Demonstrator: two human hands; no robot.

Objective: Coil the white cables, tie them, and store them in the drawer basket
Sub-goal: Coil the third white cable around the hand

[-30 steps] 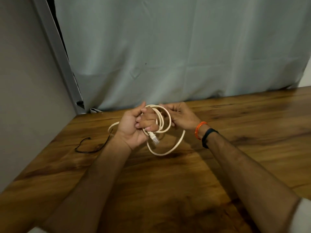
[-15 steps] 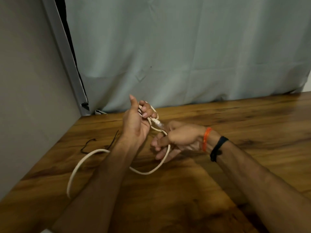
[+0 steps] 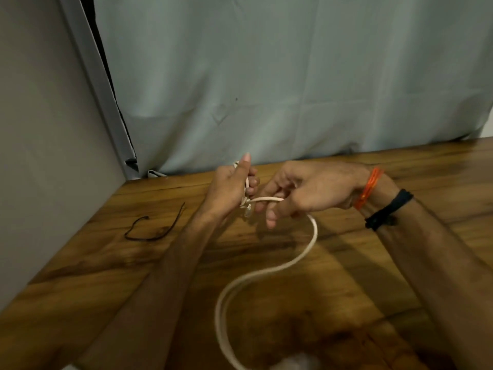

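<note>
- Above the far middle of the bench (image 3: 346,303), both hands meet over the cable (image 3: 306,256), close to the curtain (image 3: 266,76).
- Left hand (image 3: 229,189): I see the fingers curled around a small bunch of cable turns, thumb pointing up. Grip pressed onto the bunch; a connector end hangs just below the fist.
- Right hand (image 3: 306,190): fingers curled around one strand that runs straight across from the left fist. Grip pinching that strand; one finger points down toward the bench.
- Cable path: from the right hand it drops in a curve, lies on the bench, swings toward me and forms a doubled loop near the bottom edge of the view. The lowest part is blurred and I cannot tell where it ends.
- Right wrist carries an orange thread (image 3: 369,188) and, further up the arm, a dark band (image 3: 388,209).
- A thin black tie (image 3: 154,227) lies bent on the bench to the left, well apart from both hands.
- A grey wall panel (image 3: 40,156) borders the bench on the left.
</note>
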